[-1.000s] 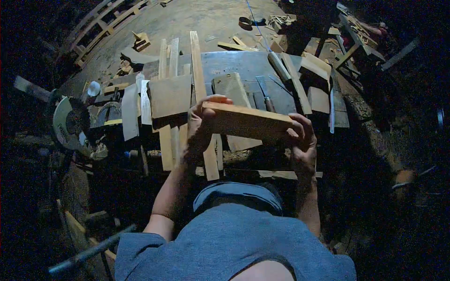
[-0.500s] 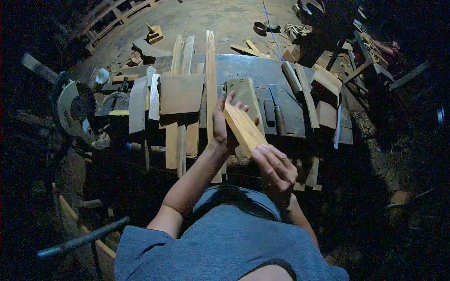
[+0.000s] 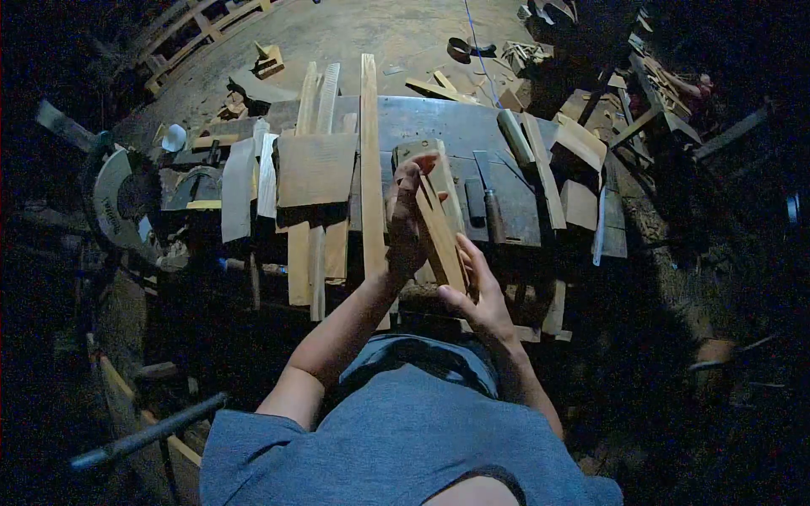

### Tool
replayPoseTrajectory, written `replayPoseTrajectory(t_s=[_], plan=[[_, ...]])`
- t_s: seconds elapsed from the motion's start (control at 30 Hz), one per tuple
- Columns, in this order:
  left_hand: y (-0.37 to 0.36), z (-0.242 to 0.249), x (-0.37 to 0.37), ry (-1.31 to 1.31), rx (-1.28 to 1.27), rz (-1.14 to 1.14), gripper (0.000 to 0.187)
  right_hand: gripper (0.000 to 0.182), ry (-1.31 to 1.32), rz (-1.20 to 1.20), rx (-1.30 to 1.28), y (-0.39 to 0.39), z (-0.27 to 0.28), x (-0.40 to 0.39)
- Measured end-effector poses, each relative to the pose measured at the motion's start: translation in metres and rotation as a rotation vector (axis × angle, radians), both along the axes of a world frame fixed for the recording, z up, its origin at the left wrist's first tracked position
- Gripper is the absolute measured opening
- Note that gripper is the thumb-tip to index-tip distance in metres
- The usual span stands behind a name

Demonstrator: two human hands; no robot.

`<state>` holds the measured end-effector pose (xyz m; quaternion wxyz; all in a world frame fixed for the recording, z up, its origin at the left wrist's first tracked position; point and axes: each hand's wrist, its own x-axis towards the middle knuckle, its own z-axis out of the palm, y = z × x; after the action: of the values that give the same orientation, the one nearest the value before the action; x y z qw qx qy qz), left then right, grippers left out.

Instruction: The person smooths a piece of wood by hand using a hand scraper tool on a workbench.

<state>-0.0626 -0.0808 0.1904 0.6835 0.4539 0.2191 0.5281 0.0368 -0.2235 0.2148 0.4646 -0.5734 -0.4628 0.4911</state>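
Note:
A narrow, light wooden piece [image 3: 440, 232] is held at a slant between my two hands, above the near edge of the workbench. My left hand [image 3: 408, 202] grips its upper end, the fingers bent over the top. Around the lower end, my right hand [image 3: 481, 291] has its thumb on the near side and its fingers on the right side. Behind the piece lies a wider block [image 3: 454, 181] on the bench. Just right of it are a dark oblong block [image 3: 475, 202] and a chisel [image 3: 493, 211].
The metal-topped workbench [image 3: 413, 118] carries a square board [image 3: 316, 171], a long upright strip [image 3: 369, 169] and several other boards at left. A circular saw [image 3: 118, 198] stands at far left. A handsaw blade [image 3: 600, 228] hangs at the right edge.
The wooden piece has turned, showing a narrower face and standing steeper. My left hand has rotated over its top, and my right hand has shifted its hold, fingers now along the right side.

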Motion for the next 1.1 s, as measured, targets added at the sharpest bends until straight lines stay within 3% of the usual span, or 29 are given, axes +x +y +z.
replayPoseTrajectory(t_s=[0.07, 0.1, 0.17, 0.23, 0.27, 0.33, 0.47, 0.53, 0.6, 0.73, 0.83, 0.9, 0.97, 1.03, 1.1], plan=[[-0.003, -0.005, 0.007, 0.068, 0.266, 0.170, 0.067, 0.083, 0.062, -0.063, 0.011, 0.000, -0.002, -0.002], [0.002, 0.003, 0.005, -0.162, -0.050, -0.050, 0.085, 0.081, 0.177, -0.101, -0.043, 0.000, -0.002, -0.001], [-0.003, -0.014, 0.005, -0.094, -0.132, -0.102, 0.088, 0.071, 0.384, -0.152, -0.025, 0.003, -0.015, 0.002], [-0.023, 0.005, 0.008, -0.008, -0.241, -0.126, 0.098, 0.070, 0.319, -0.158, -0.015, 0.006, -0.017, 0.005], [-0.027, 0.003, 0.008, -0.006, -0.243, -0.139, 0.098, 0.068, 0.258, -0.155, -0.008, 0.007, -0.019, 0.005], [-0.033, -0.001, 0.005, 0.355, -0.107, -0.162, 0.083, 0.066, 0.368, -0.154, -0.015, 0.007, -0.031, 0.007], [-0.032, 0.002, 0.005, 0.176, -0.344, -0.187, 0.087, 0.061, 0.327, -0.100, -0.129, 0.005, -0.026, 0.007], [-0.026, -0.014, 0.009, 0.184, -0.254, -0.123, 0.089, 0.062, 0.243, -0.067, -0.065, 0.010, -0.033, 0.011], [-0.026, -0.013, 0.010, 0.197, -0.333, -0.101, 0.090, 0.064, 0.219, -0.069, -0.026, 0.012, -0.039, 0.014], [-0.023, -0.024, 0.011, 0.179, -0.337, -0.123, 0.091, 0.064, 0.224, -0.047, -0.114, 0.014, -0.036, 0.017], [-0.026, -0.001, 0.010, 0.206, -0.384, -0.162, 0.090, 0.064, 0.259, -0.037, -0.125, 0.017, -0.043, 0.023], [-0.020, -0.006, 0.012, 0.228, -0.405, -0.186, 0.091, 0.057, 0.451, -0.052, -0.199, 0.021, -0.050, 0.027], [-0.009, -0.021, 0.018, 0.088, -0.311, 0.010, 0.083, 0.054, 0.551, -0.065, -0.244, 0.020, -0.049, 0.028], [-0.005, -0.025, 0.015, 0.105, -0.344, -0.008, 0.079, 0.070, 0.914, -0.189, -0.244, 0.014, -0.038, 0.029], [-0.002, -0.024, 0.020, 0.127, -0.373, 0.055, 0.077, 0.068, 0.770, -0.235, -0.268, 0.008, -0.055, 0.037]])
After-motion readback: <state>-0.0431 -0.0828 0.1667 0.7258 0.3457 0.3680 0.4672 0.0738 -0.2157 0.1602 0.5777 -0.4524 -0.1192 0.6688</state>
